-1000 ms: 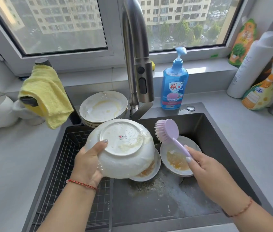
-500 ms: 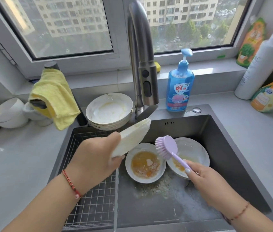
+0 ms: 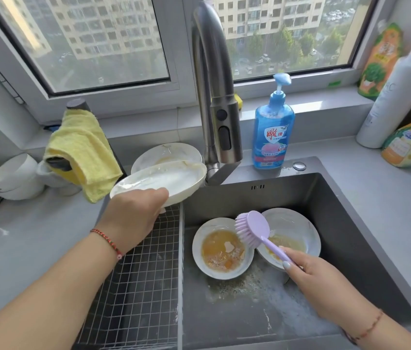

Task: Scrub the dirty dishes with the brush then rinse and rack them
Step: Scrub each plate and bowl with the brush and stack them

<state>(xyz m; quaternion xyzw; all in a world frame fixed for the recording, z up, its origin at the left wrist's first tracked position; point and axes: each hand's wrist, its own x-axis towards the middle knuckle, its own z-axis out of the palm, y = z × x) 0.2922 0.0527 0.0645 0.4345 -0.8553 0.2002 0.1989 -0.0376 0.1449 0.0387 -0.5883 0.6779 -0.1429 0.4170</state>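
My left hand (image 3: 131,218) grips the near rim of a soapy white plate (image 3: 164,180), held face up over the back left corner of the sink, above the wire rack (image 3: 133,294). In my right hand (image 3: 315,281) is the handle of a lilac dish brush (image 3: 254,228), its bristle head hovering over two dirty dishes on the sink floor. The left bowl (image 3: 222,248) holds orange-yellow residue. The right plate (image 3: 297,231) is smeared and partly hidden by the brush. A stack of dirty plates (image 3: 169,152) sits behind the held plate.
The tall grey faucet (image 3: 214,97) stands at the sink's back edge, no water running. Blue dish soap (image 3: 273,132) is to its right. A yellow cloth (image 3: 80,152) hangs at left, beside white bowls (image 3: 15,178). Bottles (image 3: 398,97) crowd the right counter. Foam lies on the sink floor (image 3: 249,299).
My left hand turned the plate from bottom-up through edge-on to face up and carried it left and back, uncovering the orange bowl. The brush stayed over the dishes.
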